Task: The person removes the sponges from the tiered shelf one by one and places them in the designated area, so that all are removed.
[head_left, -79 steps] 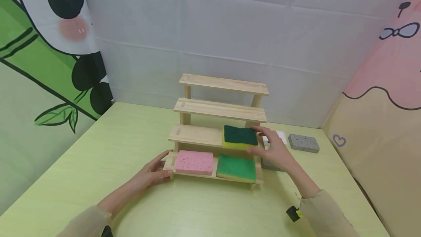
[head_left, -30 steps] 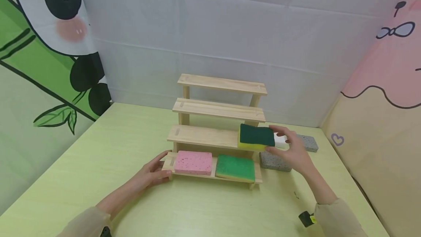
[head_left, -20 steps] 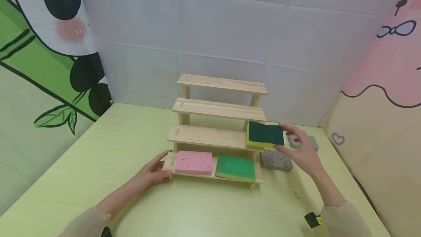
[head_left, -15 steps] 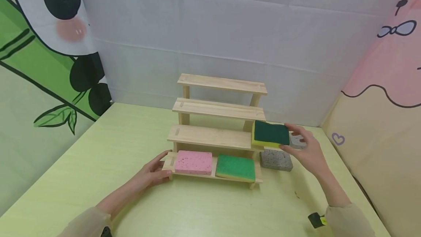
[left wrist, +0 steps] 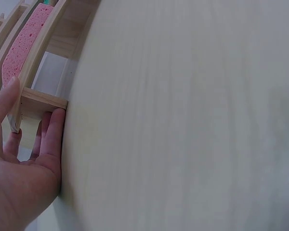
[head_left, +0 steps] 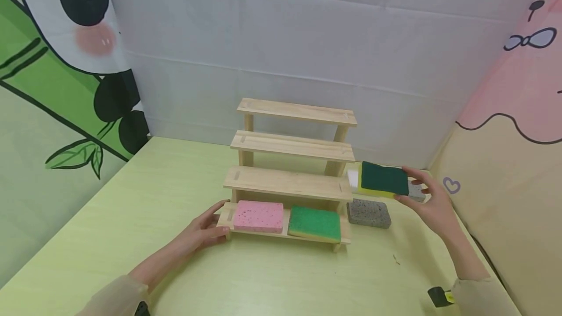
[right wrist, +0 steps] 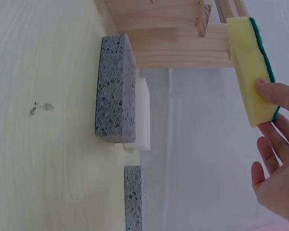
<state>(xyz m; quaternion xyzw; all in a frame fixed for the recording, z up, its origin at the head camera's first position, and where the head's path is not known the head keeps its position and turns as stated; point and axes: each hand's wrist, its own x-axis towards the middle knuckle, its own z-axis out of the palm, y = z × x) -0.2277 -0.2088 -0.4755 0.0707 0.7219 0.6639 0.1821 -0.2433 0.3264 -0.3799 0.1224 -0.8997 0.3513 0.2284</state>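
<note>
My right hand (head_left: 432,207) pinches a yellow scouring sponge (head_left: 384,178) with a dark green face by its right end, thumb and fingers on opposite sides. The sponge hangs in the air just right of a stepped wooden rack (head_left: 290,144), dark side up. At the rack's left end, my left hand (head_left: 203,230) holds the lowest step. In the left wrist view the thumb lies against the step's edge near a pink sponge (left wrist: 26,45), and fingers touch the leg. The pink sponge and a green-topped sponge (head_left: 314,223) lie side by side on that lowest step.
Right of the rack, a speckled grey sponge (head_left: 369,213) lies on the table. Behind it is a white block (right wrist: 142,113), partly covered by the held sponge in the head view. Farther right lies another grey sponge (right wrist: 133,197). A pale wall cloth (head_left: 307,52) stands behind.
My right hand has carried the yellow-and-green sponge rightward, from over the second step to beyond the rack's right end. My left hand has stayed at the rack.
</note>
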